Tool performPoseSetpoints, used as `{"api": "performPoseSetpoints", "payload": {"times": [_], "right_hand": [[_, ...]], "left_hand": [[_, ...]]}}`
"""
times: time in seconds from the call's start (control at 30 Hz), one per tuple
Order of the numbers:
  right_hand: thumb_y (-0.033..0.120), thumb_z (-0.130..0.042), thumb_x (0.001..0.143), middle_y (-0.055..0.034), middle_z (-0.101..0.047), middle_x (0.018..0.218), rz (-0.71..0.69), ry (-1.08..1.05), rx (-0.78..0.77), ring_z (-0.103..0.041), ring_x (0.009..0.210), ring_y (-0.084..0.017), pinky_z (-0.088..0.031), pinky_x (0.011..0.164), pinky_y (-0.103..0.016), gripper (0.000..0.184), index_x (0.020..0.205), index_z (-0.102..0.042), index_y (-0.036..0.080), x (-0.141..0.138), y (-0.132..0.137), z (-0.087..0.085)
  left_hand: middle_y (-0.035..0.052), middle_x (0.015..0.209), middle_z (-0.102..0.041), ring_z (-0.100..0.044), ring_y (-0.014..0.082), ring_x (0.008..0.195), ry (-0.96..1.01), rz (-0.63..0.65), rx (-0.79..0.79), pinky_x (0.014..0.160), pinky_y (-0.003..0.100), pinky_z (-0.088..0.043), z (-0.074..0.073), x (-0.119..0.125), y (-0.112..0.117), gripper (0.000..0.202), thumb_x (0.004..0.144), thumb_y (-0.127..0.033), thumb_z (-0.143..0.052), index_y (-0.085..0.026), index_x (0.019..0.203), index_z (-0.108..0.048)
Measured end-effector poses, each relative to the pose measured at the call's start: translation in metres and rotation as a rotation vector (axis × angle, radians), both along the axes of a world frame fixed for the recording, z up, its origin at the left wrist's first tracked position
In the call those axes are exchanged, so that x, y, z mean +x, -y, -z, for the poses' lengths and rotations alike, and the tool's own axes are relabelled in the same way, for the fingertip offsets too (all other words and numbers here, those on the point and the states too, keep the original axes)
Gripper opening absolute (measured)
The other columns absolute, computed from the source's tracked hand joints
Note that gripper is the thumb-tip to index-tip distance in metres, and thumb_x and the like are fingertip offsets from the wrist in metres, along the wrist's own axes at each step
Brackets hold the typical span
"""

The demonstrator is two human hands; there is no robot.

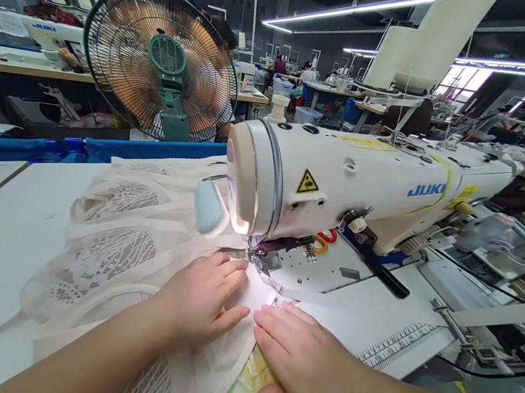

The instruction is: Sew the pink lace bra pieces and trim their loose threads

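A white fabric garment with lace panels (115,253) lies spread under the needle area of a white sewing machine (330,178). My left hand (204,298) rests palm down on the cloth, fingers stretched towards the presser foot (255,252) and thumb apart. Near the cloth's right edge is my right hand (304,358), its fingertips at that edge and its thumb held away from the fingers. A narrow white strip (272,283) runs from the presser foot towards the right hand. What lies beneath both palms is hidden.
A green fan (167,57) stands behind the table. Printed ruler markings (395,346) and yellow tape (258,377) are on the tabletop. A pale band (511,314) passes through a metal guide at right. Thread cones (462,5) rise above the machine. People work farther back.
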State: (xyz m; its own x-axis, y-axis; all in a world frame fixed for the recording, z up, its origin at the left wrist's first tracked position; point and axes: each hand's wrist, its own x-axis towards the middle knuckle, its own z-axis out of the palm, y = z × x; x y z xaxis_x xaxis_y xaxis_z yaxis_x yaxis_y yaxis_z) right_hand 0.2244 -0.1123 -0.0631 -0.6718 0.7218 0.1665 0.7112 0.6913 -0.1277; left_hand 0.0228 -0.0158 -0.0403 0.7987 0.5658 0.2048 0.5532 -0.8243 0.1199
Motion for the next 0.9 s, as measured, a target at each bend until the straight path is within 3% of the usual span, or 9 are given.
{"api": "performPoseSetpoints", "payload": {"times": [0.37, 0.57, 0.9], "right_hand": [[0.046, -0.047, 0.089, -0.0159, -0.056, 0.129, 0.031, 0.000, -0.005, -0.050, 0.121, -0.029, -0.040, 0.104, -0.043, 0.052, 0.121, -0.056, 0.005, -0.002, -0.006, -0.007], [0.046, -0.048, 0.089, -0.0159, -0.056, 0.129, 0.031, 0.021, -0.005, -0.049, 0.121, -0.029, -0.040, 0.103, -0.044, 0.052, 0.121, -0.055, 0.005, -0.002, -0.006, -0.006], [0.049, -0.054, 0.086, -0.0152, -0.058, 0.124, -0.004, 0.038, -0.002, -0.049, 0.118, -0.028, -0.038, 0.102, -0.043, 0.055, 0.120, -0.054, 0.006, -0.002, -0.006, -0.009]], "left_hand": [[0.0157, 0.122, -0.060, -0.054, 0.0310, 0.106, -0.087, -0.058, 0.045, 0.088, 0.044, -0.045, 0.006, 0.005, -0.007, 0.046, 0.088, -0.044, -0.045, -0.013, 0.119, -0.058], [0.0158, 0.114, -0.063, -0.057, 0.0298, 0.100, -0.096, -0.028, 0.041, 0.084, 0.042, -0.048, 0.007, 0.002, -0.008, 0.040, 0.087, -0.042, -0.045, -0.013, 0.105, -0.064], [0.0128, 0.113, -0.065, -0.058, 0.0281, 0.097, -0.113, -0.022, 0.054, 0.082, 0.040, -0.048, -0.004, 0.004, -0.005, 0.039, 0.086, -0.042, -0.049, -0.013, 0.108, -0.063]]}}
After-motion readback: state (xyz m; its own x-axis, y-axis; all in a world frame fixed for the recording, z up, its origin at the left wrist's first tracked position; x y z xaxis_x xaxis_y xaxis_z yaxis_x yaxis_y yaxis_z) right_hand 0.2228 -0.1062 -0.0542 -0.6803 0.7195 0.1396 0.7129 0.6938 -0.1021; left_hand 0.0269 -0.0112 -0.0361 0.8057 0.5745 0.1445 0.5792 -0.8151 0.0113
